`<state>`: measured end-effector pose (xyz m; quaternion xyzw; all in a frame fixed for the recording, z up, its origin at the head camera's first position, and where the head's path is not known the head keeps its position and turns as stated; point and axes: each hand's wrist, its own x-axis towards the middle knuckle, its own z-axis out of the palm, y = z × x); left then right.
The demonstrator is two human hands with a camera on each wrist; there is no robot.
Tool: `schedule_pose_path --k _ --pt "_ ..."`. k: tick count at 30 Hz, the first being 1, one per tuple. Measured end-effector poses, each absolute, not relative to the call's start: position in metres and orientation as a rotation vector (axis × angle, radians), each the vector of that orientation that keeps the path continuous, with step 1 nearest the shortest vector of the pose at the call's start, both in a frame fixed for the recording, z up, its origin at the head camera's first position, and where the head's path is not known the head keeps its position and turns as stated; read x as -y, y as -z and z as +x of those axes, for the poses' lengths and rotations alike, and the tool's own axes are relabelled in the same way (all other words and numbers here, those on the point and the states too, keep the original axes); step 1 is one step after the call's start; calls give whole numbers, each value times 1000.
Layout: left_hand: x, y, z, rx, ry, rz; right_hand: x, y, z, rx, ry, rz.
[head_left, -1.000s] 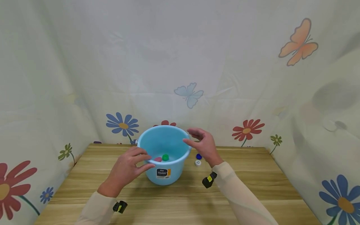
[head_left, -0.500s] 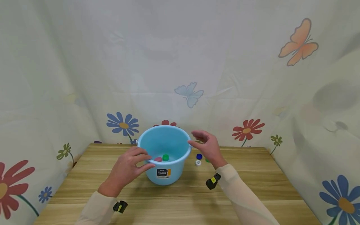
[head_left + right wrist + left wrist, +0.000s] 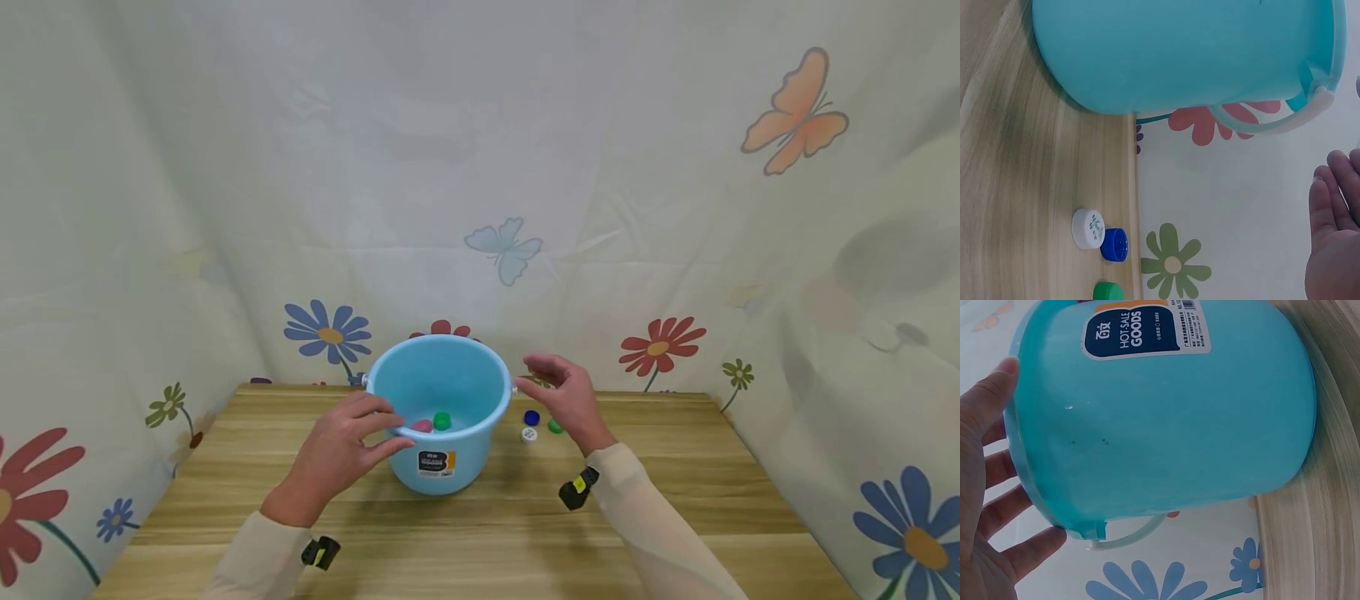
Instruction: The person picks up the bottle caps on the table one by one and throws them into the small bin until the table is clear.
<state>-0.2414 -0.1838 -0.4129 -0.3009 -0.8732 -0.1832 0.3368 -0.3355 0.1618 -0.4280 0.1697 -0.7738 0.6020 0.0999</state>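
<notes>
A light blue plastic bucket [image 3: 472, 454] stands upright on the wooden table. My left hand [image 3: 345, 446] grips its near left rim, thumb outside and fingers over the edge; the left wrist view shows the thumb and fingers along the rim [image 3: 1019, 450]. Inside on the bottom lie a green bottle cap [image 3: 442, 421] and a pink piece [image 3: 422, 426] partly hidden by the near rim. My right hand [image 3: 566, 400] hovers just right of the bucket with nothing in it, fingers loosely bent. Below it on the table are a white bottle cap [image 3: 1089, 229], a blue cap [image 3: 1115, 244] and a green cap [image 3: 1109, 291].
The bucket's pale handle [image 3: 1272, 125] hangs down behind it. Beyond the back edge of the wooden table [image 3: 660, 500] hangs a white curtain [image 3: 375, 167] printed with flowers and butterflies, which also encloses both sides.
My right hand has moved right, from over the bucket's right rim to beside it, uncovering the green cap on the table. The left hand and bucket have stayed in place.
</notes>
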Motion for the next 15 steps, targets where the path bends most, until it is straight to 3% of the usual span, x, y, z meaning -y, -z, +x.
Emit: schedule_pose_path --k 15 --pt "186 414 -243 2273 483 -798 -180 449 -345 2304 -1849 385"
